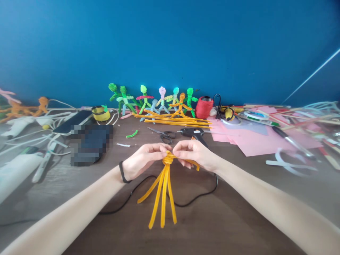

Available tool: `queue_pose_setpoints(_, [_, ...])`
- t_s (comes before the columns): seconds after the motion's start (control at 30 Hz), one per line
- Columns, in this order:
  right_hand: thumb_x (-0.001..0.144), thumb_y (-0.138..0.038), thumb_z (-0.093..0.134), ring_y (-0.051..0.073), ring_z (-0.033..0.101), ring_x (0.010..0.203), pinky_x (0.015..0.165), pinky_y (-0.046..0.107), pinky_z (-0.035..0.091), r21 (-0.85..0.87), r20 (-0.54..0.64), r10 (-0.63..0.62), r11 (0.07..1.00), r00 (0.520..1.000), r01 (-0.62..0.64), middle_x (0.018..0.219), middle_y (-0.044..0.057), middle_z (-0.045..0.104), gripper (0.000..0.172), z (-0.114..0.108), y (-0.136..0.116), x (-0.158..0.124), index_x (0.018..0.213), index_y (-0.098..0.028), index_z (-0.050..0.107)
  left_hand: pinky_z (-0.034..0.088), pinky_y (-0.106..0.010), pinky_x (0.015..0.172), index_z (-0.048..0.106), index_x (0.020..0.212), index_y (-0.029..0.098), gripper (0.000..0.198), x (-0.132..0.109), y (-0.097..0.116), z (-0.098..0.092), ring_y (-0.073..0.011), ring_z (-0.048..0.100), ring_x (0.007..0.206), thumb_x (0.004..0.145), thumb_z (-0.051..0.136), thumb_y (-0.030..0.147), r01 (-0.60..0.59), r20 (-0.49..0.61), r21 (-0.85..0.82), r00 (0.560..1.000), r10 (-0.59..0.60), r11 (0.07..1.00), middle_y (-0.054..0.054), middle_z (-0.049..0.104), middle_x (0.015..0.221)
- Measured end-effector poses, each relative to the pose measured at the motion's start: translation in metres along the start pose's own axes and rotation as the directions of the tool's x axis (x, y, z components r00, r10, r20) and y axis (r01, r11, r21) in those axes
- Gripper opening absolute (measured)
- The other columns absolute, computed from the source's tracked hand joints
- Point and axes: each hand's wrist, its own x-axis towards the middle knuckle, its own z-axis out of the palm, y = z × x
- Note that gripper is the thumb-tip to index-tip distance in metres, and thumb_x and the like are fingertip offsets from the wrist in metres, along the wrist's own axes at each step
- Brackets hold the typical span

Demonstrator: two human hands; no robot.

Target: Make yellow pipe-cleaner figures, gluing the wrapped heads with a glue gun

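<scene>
A bundle of orange-yellow pipe cleaners (165, 187) hangs between my hands, wound into a coil near its top, with several loose ends fanning downward. My left hand (147, 157) pinches the top of the coil between thumb and fingers. From the other side, my right hand (195, 154) grips a strand that leaves the coil, its free end bent out below the palm. Just beyond my fingers lie black scissors (167, 136) and a black glue gun (195, 133). More orange pipe cleaners (180, 122) lie in a pile behind them.
Several pipe-cleaner figures (162, 95) lean against the blue wall. A red spool (204, 107) stands beside them. Pink paper sheets (265, 136) lie at right, a dark phone (73, 122) and white cables at left. A black cord (198, 196) crosses the table under my hands.
</scene>
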Motion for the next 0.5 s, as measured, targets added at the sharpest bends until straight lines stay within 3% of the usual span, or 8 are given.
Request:
queue_pose_setpoints(0.2, [0.075,-0.029,0.059,0.009,0.056,0.046,0.042,0.017,0.041,-0.076,0.025,0.028,0.997,0.999,-0.026,0.054,-0.001,0.059,0.016,-0.003,-0.006,-0.001,0.079,-0.013,0.055,0.042,-0.03,0.076,0.06,0.065,0.014,0.012,-0.002,0.004,0.005,-0.0152,0.054,0.081,0.068,0.064,0.025,-0.025,-0.014,0.105,1.0,0.027,0.994,-0.006,0.054,0.1])
queue_pose_setpoints(0.5, [0.073,-0.028,0.061,0.009,0.056,0.047,0.048,0.021,0.045,-0.13,0.03,0.081,0.989,0.996,-0.076,0.055,-0.001,0.059,0.016,0.0,-0.005,-0.002,0.076,-0.012,0.056,0.044,-0.03,0.077,0.06,0.062,0.013,0.016,-0.003,0.008,0.013,-0.0158,0.053,0.084,0.068,0.065,0.027,-0.054,-0.039,0.281,0.997,0.067,0.958,-0.007,0.052,0.098])
